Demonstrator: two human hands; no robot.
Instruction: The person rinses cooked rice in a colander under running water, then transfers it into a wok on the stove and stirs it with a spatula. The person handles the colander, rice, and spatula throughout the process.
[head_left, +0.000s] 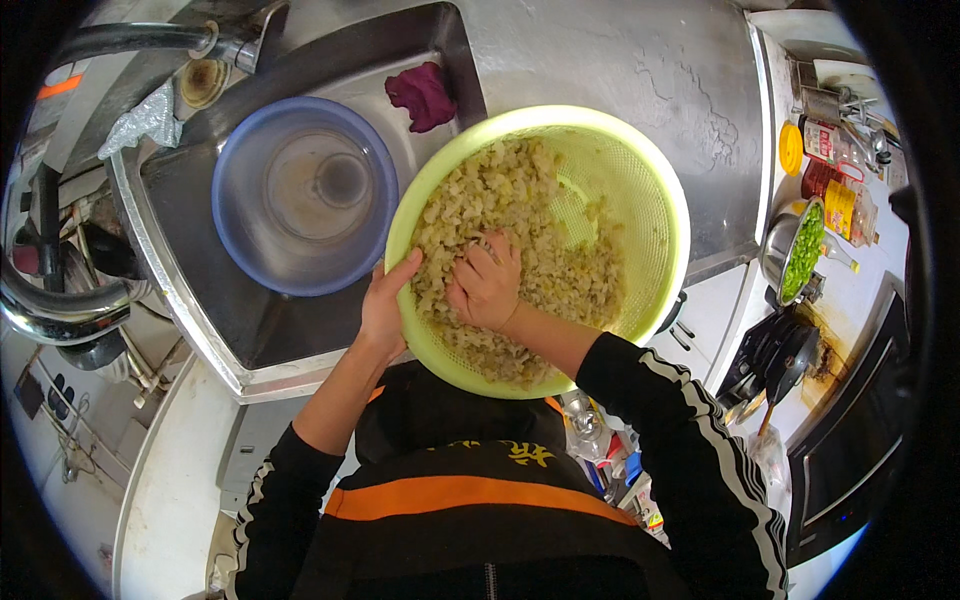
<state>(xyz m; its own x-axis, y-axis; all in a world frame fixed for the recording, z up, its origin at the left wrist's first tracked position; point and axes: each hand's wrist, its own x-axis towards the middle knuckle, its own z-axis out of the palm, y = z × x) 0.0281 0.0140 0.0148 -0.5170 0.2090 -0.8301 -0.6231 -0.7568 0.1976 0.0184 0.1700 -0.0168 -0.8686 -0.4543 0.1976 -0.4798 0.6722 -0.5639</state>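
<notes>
A large yellow-green plastic colander (660, 202) sits at the sink's right edge, close to my body, filled mostly on its left and lower side with chopped pale vegetable (555, 285). My left hand (386, 304) grips the colander's left rim, thumb over the edge. Pushed into the chopped vegetable is my right hand (487, 281), its fingers curled and the tips partly hidden in the pieces. Left of the colander, a blue translucent plastic basin (232, 217) stands in the sink. A dark purple cloth (421, 96) lies in the sink behind them.
The metal sink (202, 322) has a raised rim, with a faucet pipe (142, 37) at upper left. Steel counter (600, 45) extends right. Farther right are a steel bowl of chopped green vegetable (802, 251), bottles (847, 210) and a black wok (795, 352).
</notes>
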